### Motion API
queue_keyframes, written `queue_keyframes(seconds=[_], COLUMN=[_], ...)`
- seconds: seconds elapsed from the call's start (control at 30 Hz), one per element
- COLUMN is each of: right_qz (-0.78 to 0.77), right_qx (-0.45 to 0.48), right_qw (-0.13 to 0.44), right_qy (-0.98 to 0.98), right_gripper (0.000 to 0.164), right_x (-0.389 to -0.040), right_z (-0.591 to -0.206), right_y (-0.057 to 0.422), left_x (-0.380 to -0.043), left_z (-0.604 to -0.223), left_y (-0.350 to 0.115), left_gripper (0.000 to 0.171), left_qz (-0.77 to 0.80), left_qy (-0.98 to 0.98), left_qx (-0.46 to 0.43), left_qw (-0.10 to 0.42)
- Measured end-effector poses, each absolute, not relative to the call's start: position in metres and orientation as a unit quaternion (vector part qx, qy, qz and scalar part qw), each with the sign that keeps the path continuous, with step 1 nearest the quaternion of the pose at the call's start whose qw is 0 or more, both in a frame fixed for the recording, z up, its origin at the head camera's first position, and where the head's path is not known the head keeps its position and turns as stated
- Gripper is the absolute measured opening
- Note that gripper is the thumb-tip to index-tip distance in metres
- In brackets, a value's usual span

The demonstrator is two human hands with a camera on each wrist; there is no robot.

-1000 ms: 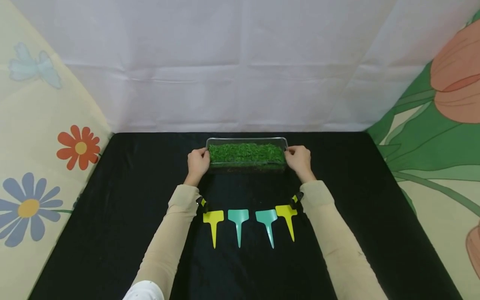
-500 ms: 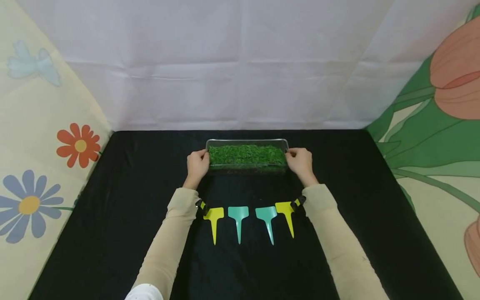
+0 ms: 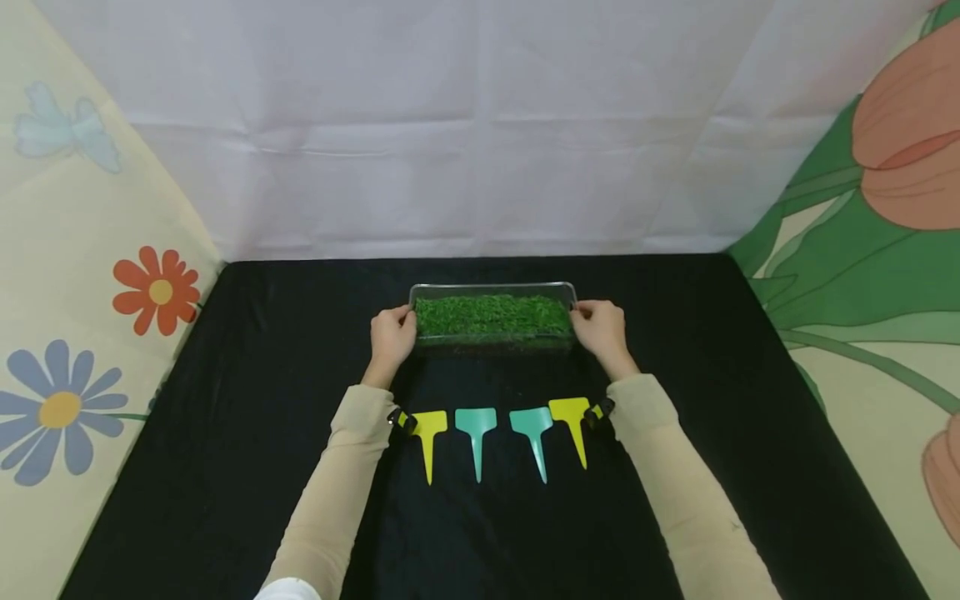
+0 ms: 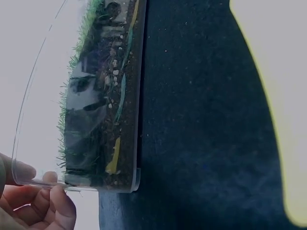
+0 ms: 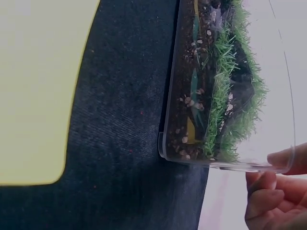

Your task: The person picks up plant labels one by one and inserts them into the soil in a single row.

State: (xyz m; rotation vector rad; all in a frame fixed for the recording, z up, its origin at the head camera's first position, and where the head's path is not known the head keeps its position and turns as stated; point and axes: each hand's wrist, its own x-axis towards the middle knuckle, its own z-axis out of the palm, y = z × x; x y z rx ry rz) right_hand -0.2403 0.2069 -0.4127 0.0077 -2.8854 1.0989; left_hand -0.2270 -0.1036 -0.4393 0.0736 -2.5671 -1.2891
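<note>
A clear plastic box (image 3: 492, 286), long and rectangular, holds green grass (image 3: 491, 315) above dark soil with small pale pebbles. My left hand (image 3: 392, 340) pinches its left end wall near the top rim, thumb on one side and curled fingers on the other. At the opposite end my right hand (image 3: 602, 335) pinches the wall the same way, as the right wrist view shows too. Nearer to me, a yellow plant label (image 3: 429, 423), two teal plant labels (image 3: 476, 422) and another yellow plant label (image 3: 572, 412) lie in a row, stems toward me.
Black cloth (image 3: 262, 375) covers the table. A white sheet (image 3: 480, 167) hangs behind it, and flower-printed panels (image 3: 82, 250) stand at both sides. Dark wrist devices (image 3: 402, 419) overlap the outer yellow labels in the head view. The labels reflect in the box's front wall.
The box has slid slightly toward me between both hands, closing on the row of labels. Both hands keep their pinch on its ends. The head view has tilted a little.
</note>
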Motion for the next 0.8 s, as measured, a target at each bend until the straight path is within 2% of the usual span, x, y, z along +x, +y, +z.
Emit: queue_keyframes(seconds=[0.8], right_qz=[0.336], right_qx=[0.03], right_qw=[0.042], right_qy=[-0.94], right_gripper=[0.026], right_x=[-0.226], right_z=[-0.404], right_y=[0.209], left_x=[-0.208], left_z=[-0.437], left_y=[-0.104], left_gripper=[0.027], left_qz=[-0.47], left_qy=[-0.873], left_qx=[0.026], left_qw=[0.128])
